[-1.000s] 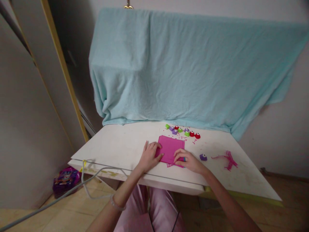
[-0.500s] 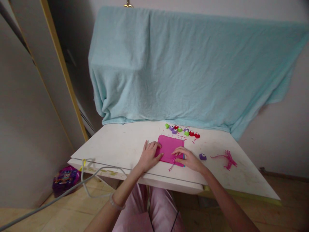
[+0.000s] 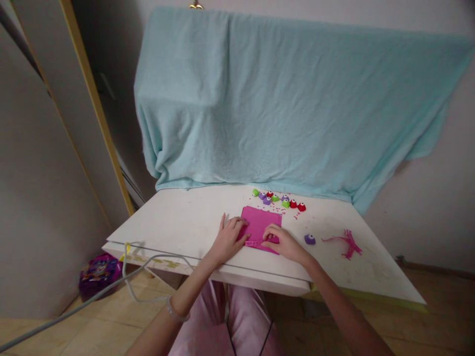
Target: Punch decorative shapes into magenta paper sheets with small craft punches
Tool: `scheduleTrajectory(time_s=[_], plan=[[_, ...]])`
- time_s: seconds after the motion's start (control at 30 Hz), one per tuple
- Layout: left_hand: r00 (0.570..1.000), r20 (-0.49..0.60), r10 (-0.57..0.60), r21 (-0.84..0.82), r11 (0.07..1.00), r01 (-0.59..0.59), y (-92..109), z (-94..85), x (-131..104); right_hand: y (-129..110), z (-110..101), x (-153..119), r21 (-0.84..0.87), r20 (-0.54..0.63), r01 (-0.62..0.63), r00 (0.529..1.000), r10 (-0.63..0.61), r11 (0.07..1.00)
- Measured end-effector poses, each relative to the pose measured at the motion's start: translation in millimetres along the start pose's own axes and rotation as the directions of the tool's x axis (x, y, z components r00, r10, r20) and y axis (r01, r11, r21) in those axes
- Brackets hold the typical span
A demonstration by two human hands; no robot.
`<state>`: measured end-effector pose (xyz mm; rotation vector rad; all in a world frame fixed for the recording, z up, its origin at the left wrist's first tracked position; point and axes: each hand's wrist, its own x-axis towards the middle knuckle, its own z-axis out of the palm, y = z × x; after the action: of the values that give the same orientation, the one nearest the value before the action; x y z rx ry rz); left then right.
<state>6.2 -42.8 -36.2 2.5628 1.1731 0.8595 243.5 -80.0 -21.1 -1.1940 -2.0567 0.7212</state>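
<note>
A square pink sheet [image 3: 258,221], apparently a stack of paper, lies on the white table. My left hand [image 3: 228,242] rests over its left edge with the fingers spread, pressing on it. A narrow pink paper strip [image 3: 253,243] with a row of small marks or holes lies across the sheet's lower part. My right hand [image 3: 282,244] pinches the strip's right end between thumb and curled fingers; the exact grip is hidden. To the right of this hand sits a purple craft punch [image 3: 309,239] with an eye-like white top.
Several green, purple and red punches [image 3: 285,202] stand behind the sheet among pink paper bits. Shredded pink paper [image 3: 349,244] lies to the right. A light blue cloth [image 3: 282,109] hangs at the back. A grey cable [image 3: 148,267] crosses the table's front left edge.
The pink strip, dangling below my right hand before, now lies straight across the sheet's lower part. My right fingers have curled in more. My left hand stays in place.
</note>
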Motion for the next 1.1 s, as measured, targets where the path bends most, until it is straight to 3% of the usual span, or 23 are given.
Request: scheduleTrajectory(time_s=[0.33, 0.6, 0.8, 0.9, 1.0, 1.1], plan=[[0.999, 0.043, -0.008, -0.004, 1.000, 0.008, 0, -1.5, -1, 2, 5, 1, -0.040, -0.014, 0.009, 1.000, -0.009, 0.999], [0.999, 0.025, -0.038, -0.095, 0.995, 0.040, 0, -1.7, 2, 3, -7, 3, 0.025, 0.057, 0.010, 0.998, -0.012, 1.000], [1.000, 0.016, 0.000, -0.248, 0.969, 0.004, 6, -0.7, 29, 4, -8, -4, 0.091, 0.003, 0.007, 1.000, -0.008, 0.996], [1.000, 0.000, 0.027, -0.241, 0.970, -0.027, 10, 1.2, 48, 5, -2, -7, 0.081, -0.052, 0.018, 0.999, -0.013, 0.997], [0.984, 0.158, 0.083, -0.310, 0.950, -0.031, 8, 9.6, 62, 5, 3, -10, 0.071, -0.099, 0.025, 0.995, -0.018, 0.997], [0.882, 0.432, 0.189, -0.459, 0.888, 0.035, 3, 22.8, 71, 4, 5, -12, 0.074, -0.138, 0.009, 0.990, 0.001, 0.997]])
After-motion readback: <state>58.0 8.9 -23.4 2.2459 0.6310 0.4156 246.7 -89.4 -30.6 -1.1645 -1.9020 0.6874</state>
